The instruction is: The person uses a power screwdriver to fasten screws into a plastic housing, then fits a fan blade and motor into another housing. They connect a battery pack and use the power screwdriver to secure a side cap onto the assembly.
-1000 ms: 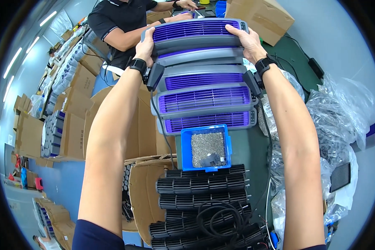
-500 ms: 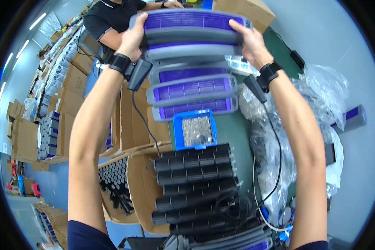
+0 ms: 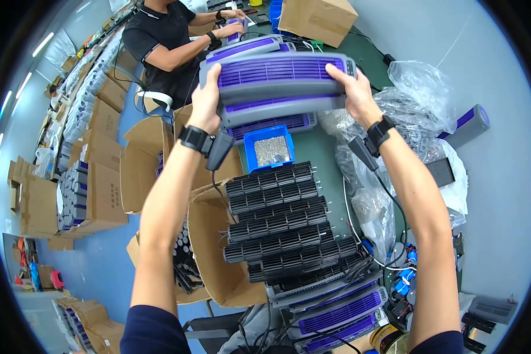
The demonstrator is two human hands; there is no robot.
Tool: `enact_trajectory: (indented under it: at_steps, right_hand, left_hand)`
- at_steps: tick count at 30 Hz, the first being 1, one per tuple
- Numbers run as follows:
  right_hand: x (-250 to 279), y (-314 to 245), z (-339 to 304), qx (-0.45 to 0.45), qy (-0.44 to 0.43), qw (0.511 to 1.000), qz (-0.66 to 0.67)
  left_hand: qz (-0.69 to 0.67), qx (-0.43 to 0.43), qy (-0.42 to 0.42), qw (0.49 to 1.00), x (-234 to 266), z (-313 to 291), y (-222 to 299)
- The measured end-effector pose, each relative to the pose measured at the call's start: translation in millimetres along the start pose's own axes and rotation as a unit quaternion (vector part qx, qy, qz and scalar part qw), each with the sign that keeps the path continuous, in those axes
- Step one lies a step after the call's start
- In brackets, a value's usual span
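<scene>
My left hand (image 3: 208, 100) and my right hand (image 3: 357, 94) grip the two ends of a long, curved grey housing with a purple slotted grille (image 3: 280, 71). Thumbs lie on top; the other fingers are mostly hidden beneath. A second grey and purple piece (image 3: 283, 106) shows along its near side; whether the two are joined I cannot tell. Under them, partly covered, lies another slotted housing (image 3: 271, 127) on the green table. Nearer to me are a blue tray (image 3: 252, 158) of small metal parts and a row of black ribbed fan rollers (image 3: 277, 227). Both wrists wear black straps with cabled devices.
Across the table a person in a black shirt (image 3: 162, 35) handles a small part beside more housings (image 3: 245, 50). Clear plastic bags (image 3: 366, 206) crowd the right side. Open cardboard boxes (image 3: 218, 253) stand at left. More purple housings (image 3: 342, 312) lie close to me.
My hands have brought the held housing nearer to me, lower over the table. The view has shifted, showing more of the far person and of the near housings.
</scene>
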State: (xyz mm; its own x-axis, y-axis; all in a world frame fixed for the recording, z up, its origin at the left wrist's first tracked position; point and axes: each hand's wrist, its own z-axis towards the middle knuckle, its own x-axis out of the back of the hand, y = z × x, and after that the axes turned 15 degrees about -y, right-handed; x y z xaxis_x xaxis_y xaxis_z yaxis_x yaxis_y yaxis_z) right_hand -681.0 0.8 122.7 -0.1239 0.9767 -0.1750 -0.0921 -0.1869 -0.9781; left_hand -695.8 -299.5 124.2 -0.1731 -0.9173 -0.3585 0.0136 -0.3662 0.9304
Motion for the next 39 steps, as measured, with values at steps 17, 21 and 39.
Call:
enact_trajectory:
  at_steps: [17,21,39]
  right_hand:
    - [-5.9,38.4,-0.9,-0.042,-0.028,0.998,0.027]
    - [-1.5,42.8,1.3,-0.052,-0.025,0.998,0.032]
    - [7.9,62.3,-13.0,-0.052,-0.029,0.995,0.082]
  left_hand:
    - [-0.119,0.057,-0.028,0.991,33.8,-14.6,-31.9]
    - [-0.145,0.102,-0.038,0.984,32.2,-13.4,-31.7]
    - [-0.194,0.056,-0.095,0.975,44.6,-10.6,-70.7]
